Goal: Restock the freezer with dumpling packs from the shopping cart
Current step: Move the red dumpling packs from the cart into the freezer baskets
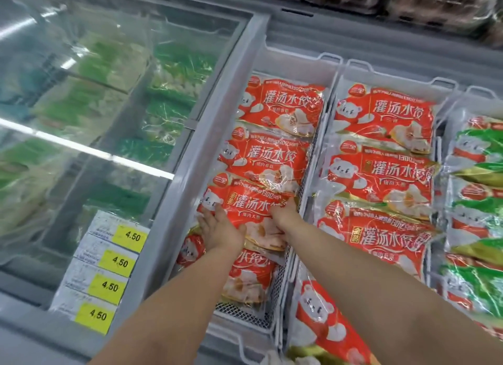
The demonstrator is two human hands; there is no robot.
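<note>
A red dumpling pack (245,201) lies third from the back in the left wire basket (245,311) of the open freezer (187,179). My left hand (217,227) rests flat on its left part with the fingers spread. My right hand (285,215) presses on its right edge, fingers straight toward the basket wall. More red packs (283,106) lie behind it, and one (250,277) lies in front, partly under my left forearm. The shopping cart is out of view.
A second basket to the right holds several red packs (386,171). Green packs (479,157) fill the basket at far right. A shut glass lid (95,106) covers the left section over green bags. Yellow 4.50 price tags (109,285) sit on the freezer frame.
</note>
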